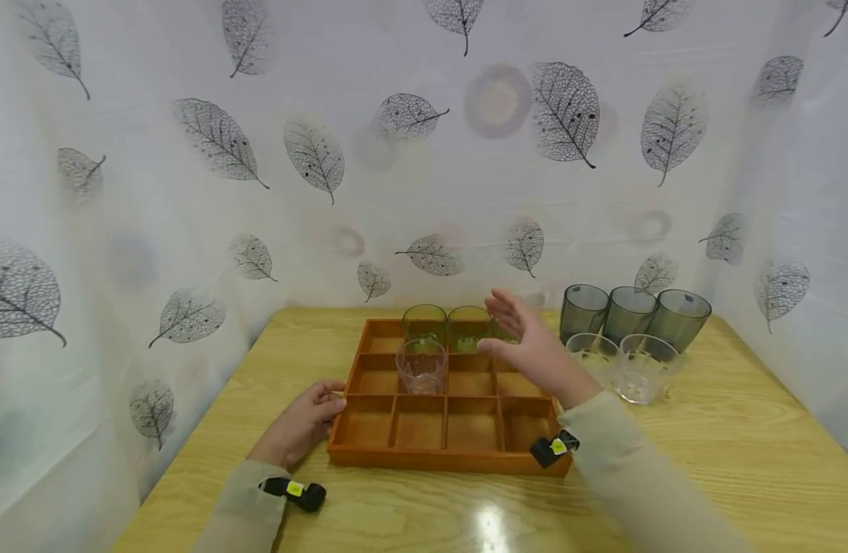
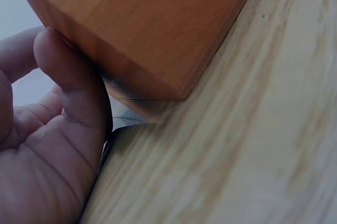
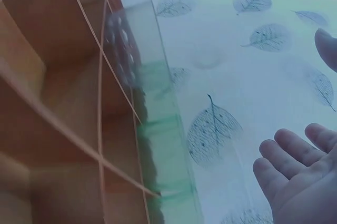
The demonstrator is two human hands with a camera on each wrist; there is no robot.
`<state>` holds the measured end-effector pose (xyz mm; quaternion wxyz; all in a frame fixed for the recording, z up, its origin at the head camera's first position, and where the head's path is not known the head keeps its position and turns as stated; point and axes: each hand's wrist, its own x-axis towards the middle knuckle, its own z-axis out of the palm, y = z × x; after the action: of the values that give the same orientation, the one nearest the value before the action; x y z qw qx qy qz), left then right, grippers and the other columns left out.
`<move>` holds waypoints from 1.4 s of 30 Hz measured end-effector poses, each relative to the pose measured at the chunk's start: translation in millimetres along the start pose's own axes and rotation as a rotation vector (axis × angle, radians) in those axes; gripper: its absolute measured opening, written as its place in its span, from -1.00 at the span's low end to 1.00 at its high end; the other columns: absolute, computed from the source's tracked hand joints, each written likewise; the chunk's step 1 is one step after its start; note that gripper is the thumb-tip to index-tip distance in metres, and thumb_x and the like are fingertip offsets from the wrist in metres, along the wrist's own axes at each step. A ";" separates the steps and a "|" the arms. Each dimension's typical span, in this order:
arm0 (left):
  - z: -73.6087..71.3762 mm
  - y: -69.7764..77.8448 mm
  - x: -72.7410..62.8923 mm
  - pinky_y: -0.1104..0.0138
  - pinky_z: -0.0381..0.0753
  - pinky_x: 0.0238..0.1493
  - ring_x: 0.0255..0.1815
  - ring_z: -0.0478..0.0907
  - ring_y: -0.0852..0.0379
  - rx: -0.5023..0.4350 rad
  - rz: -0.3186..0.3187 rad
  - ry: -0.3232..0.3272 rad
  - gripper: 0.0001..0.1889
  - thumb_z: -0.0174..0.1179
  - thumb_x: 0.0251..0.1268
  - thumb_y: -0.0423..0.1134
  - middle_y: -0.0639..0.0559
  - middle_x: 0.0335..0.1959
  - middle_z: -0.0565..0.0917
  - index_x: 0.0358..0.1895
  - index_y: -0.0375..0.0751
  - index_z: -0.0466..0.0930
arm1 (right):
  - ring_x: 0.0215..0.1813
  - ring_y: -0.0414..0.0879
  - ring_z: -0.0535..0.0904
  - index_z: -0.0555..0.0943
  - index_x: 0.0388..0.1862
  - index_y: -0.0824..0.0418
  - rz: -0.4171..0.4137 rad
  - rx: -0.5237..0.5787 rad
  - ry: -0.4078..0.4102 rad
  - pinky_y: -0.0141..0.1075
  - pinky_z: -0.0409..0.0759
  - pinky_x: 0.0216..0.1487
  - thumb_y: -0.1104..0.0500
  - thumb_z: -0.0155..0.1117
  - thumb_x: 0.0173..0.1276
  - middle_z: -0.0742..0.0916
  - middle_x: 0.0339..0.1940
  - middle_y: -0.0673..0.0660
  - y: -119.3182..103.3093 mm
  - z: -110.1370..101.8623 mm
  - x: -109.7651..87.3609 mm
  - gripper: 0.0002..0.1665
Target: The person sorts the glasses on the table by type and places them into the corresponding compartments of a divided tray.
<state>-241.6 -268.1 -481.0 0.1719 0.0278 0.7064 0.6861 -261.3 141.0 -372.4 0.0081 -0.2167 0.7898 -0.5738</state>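
A divided wooden tray (image 1: 452, 461) lies on the table, and my left hand (image 1: 299, 422) holds its left edge. The left wrist view shows the thumb against the outer side of the tray (image 2: 137, 29). Above the tray's back right part, my right hand (image 1: 534, 353) hovers with fingers spread and nothing in it. Green glasses (image 1: 424, 326) stand in the back row; one is partly hidden behind that hand. A clear glass (image 1: 422, 369) sits in the middle row, second compartment from the left. Green glass (image 3: 163, 129) also shows in the right wrist view, apart from the right hand (image 3: 305, 176).
Right of the tray, three grey glasses (image 1: 630, 315) stand in a row at the back of the table (image 1: 728, 430). Two clear glasses (image 1: 638, 376) are in front of them. A leaf-printed curtain (image 1: 438, 177) hangs behind the table.
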 end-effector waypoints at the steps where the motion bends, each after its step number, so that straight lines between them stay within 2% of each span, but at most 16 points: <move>1: 0.5 0.3 -0.1 0.36 0.47 -0.32 -0.32 0.43 0.15 -0.002 -0.001 0.001 -0.48 0.14 0.56 -0.19 -0.03 -0.11 0.49 0.38 -0.34 0.18 | 0.57 0.08 0.18 0.01 0.67 -0.03 0.004 -0.005 0.003 0.01 0.13 0.51 -0.13 0.45 0.33 0.29 0.59 0.05 0.0 -4.5 -2.2 0.12; 9: 3.2 2.0 -1.1 0.35 0.47 -0.31 -0.29 0.43 0.15 -0.004 0.006 -0.015 -0.45 0.13 0.57 -0.18 -0.03 -0.10 0.48 0.41 -0.36 0.14 | 0.58 0.05 0.15 -0.01 0.67 -0.02 0.012 -0.085 0.044 0.05 0.10 0.51 -0.07 0.41 0.39 0.29 0.59 0.05 0.9 -42.4 -25.5 0.07; 16: 2.5 2.5 -0.7 0.35 0.46 -0.32 -0.30 0.43 0.15 -0.009 0.000 -0.002 -0.45 0.14 0.56 -0.18 -0.03 -0.10 0.48 0.41 -0.34 0.15 | 0.58 0.20 0.11 -0.06 0.69 -0.01 0.035 -0.166 0.083 0.25 0.10 0.44 -0.02 0.38 0.43 0.25 0.61 0.14 5.1 -76.5 -46.8 0.07; 19: 1.9 1.5 0.2 0.35 0.46 -0.32 -0.29 0.44 0.15 -0.011 -0.001 0.002 -0.45 0.15 0.56 -0.18 -0.04 -0.10 0.48 0.40 -0.34 0.15 | 0.58 0.23 0.10 -0.08 0.69 -0.01 0.068 -0.198 0.119 0.26 0.11 0.43 0.00 0.37 0.44 0.24 0.61 0.16 7.0 -93.2 -57.6 0.07; 21: 1.5 0.5 0.6 0.35 0.47 -0.32 -0.29 0.44 0.15 -0.013 -0.004 0.007 -0.46 0.14 0.56 -0.19 -0.04 -0.10 0.48 0.39 -0.33 0.16 | 0.58 0.24 0.10 -0.09 0.69 -0.02 0.084 -0.227 0.145 0.09 0.16 0.47 0.01 0.37 0.44 0.24 0.61 0.17 9.7 -105.0 -64.6 0.07; 23: 1.3 -0.1 0.7 0.35 0.47 -0.32 -0.29 0.44 0.14 -0.016 -0.005 0.011 -0.47 0.14 0.56 -0.20 -0.04 -0.10 0.48 0.39 -0.33 0.17 | 0.57 0.25 0.11 -0.10 0.69 -0.04 0.093 -0.262 0.172 -0.24 0.22 0.46 0.00 0.35 0.46 0.23 0.61 0.19 13.6 -116.7 -71.9 0.06; 25: 1.2 -0.3 0.4 0.35 0.46 -0.32 -0.28 0.44 0.14 -0.015 -0.002 0.011 -0.48 0.14 0.56 -0.20 -0.04 -0.10 0.47 0.39 -0.34 0.17 | 0.57 0.30 0.09 -0.13 0.70 -0.04 0.097 -0.293 0.193 -0.28 0.21 0.46 -0.01 0.33 0.47 0.20 0.62 0.23 18.2 -127.2 -79.5 0.07; 27: 1.3 0.0 -0.1 0.35 0.46 -0.32 -0.29 0.43 0.14 -0.014 0.002 0.007 -0.47 0.13 0.56 -0.20 -0.04 -0.10 0.47 0.39 -0.34 0.17 | 0.57 0.31 0.06 -0.16 0.70 -0.09 0.118 -0.318 0.216 -0.54 0.21 0.36 -0.03 0.32 0.48 0.17 0.63 0.23 24.4 -137.0 -87.4 0.08; 30: 1.6 0.9 -0.6 0.36 0.46 -0.31 -0.29 0.42 0.15 -0.011 0.010 0.001 -0.47 0.13 0.56 -0.20 -0.04 -0.10 0.47 0.40 -0.34 0.16 | 0.59 0.29 0.02 -0.22 0.70 -0.12 0.145 -0.346 0.251 -0.62 0.21 0.28 -0.05 0.28 0.50 0.12 0.65 0.24 36.2 -150.1 -99.5 0.08; 32: 1.7 1.3 -0.7 0.36 0.46 -0.31 -0.30 0.42 0.16 -0.011 0.013 -0.002 -0.48 0.13 0.56 -0.20 -0.03 -0.11 0.47 0.39 -0.34 0.17 | 0.62 0.20 -0.01 -0.24 0.69 -0.15 0.162 -0.343 0.273 -0.79 0.17 0.05 -0.05 0.25 0.52 0.10 0.66 0.21 45.7 -158.2 -107.2 0.06; 36: 1.4 1.5 -1.3 0.36 0.46 -0.31 -0.30 0.43 0.16 -0.010 0.015 -0.005 -0.48 0.14 0.56 -0.21 -0.03 -0.12 0.47 0.39 -0.35 0.18 | 0.63 0.11 -0.02 -0.24 0.69 -0.10 0.171 -0.311 0.302 -0.78 0.18 0.09 -0.01 0.20 0.56 0.08 0.66 0.24 66.3 -168.6 -119.2 0.02; 42: 0.6 0.4 -2.6 0.36 0.46 -0.32 -0.31 0.43 0.16 -0.011 0.014 -0.003 -0.48 0.13 0.56 -0.20 -0.02 -0.13 0.47 0.39 -0.35 0.18 | 0.62 -0.02 0.02 -0.26 0.69 0.04 0.186 -0.268 0.326 -0.73 0.23 0.14 0.04 0.19 0.57 0.07 0.65 0.30 96.7 -168.4 -128.6 0.02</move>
<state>-239.0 -268.3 -480.1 0.1686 0.0327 0.7022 0.6910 -221.0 362.2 -433.2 -0.0958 -0.0465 0.8662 -0.4881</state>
